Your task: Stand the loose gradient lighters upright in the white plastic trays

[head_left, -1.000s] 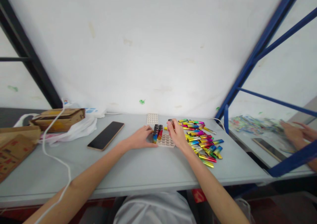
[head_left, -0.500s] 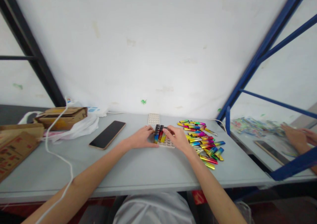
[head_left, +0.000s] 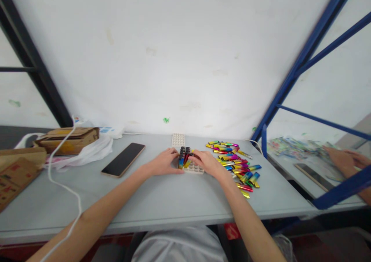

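Note:
A white tray [head_left: 194,170] with rows of round holes lies on the desk between my hands. Upright, shiny lighter-like tubes [head_left: 181,159] with black tops stand in rows on its left part. My left hand [head_left: 165,162] is curled around the tray's left side, thumb along the front and fingers behind, steadying it. Over the right part, my right hand [head_left: 205,161] has its fingers closed at a yellow lighter-like tube [head_left: 187,164], which leans beside the standing rows. The fingers partly cover it and the holes beneath.
Right of the tray spreads a loose pile of shiny coloured tubes [head_left: 236,165]. Another white holed tray [head_left: 178,140] lies by the wall. A phone [head_left: 124,160], cardboard box [head_left: 68,140] and white cable [head_left: 68,184] are leftward. Beyond the blue frame [head_left: 285,84] are another person's hands [head_left: 343,159].
My right fingers have shifted a little at the tray, and the yellow tube there now leans more. My left hand keeps its place. The whole view has moved slightly.

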Tool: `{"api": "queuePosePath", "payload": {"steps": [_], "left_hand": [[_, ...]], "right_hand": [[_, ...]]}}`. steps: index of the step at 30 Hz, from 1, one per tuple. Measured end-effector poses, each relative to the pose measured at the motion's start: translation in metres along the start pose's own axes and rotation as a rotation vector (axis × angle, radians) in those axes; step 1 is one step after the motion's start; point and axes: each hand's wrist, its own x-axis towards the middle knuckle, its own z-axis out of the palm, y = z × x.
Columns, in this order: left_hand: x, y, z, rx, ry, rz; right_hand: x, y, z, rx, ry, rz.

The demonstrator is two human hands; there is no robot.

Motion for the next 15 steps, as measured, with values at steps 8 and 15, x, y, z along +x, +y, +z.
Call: {"api": "queuePosePath", "payload": {"steps": [8,15], "left_hand": [[0.0,0.002,-0.003,-0.039,-0.007,-0.02],[0.0,0.002,-0.003,-0.025,-0.007,-0.016]], "right_hand": [[0.006,-0.008,0.01,-0.082,-0.004,-0.011],[-0.003,0.008,-0.005,0.061,0.053,0.057]]}}
